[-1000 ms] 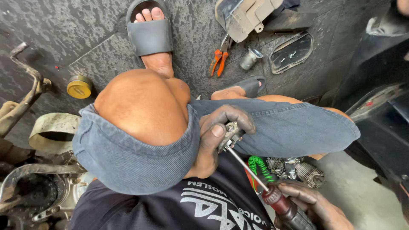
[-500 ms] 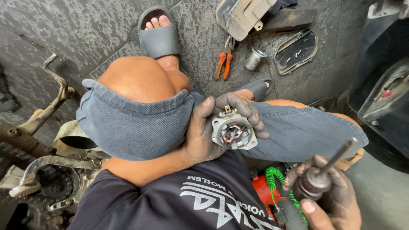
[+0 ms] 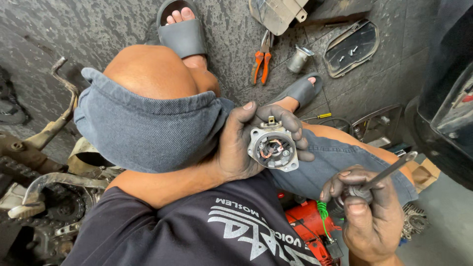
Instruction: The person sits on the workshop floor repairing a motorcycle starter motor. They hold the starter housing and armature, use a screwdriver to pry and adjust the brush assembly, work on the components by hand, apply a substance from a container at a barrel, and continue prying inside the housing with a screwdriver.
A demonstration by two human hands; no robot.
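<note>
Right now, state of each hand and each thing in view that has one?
left hand: grip closed around the round metal motor part, open face up toward the camera.
right hand: grip closed on the screwdriver, shaft pointing up and right, clear of the part.
orange-handled pliers: lying on the floor, handles slightly apart.
metal cup: tipped on its side on the floor.
small screwdriver: lying flat, unheld.

The screwdriver's handle point(image 3: 352, 193) is hidden inside the right hand point(image 3: 369, 216), whose wrist the bottom edge cuts off.
</note>
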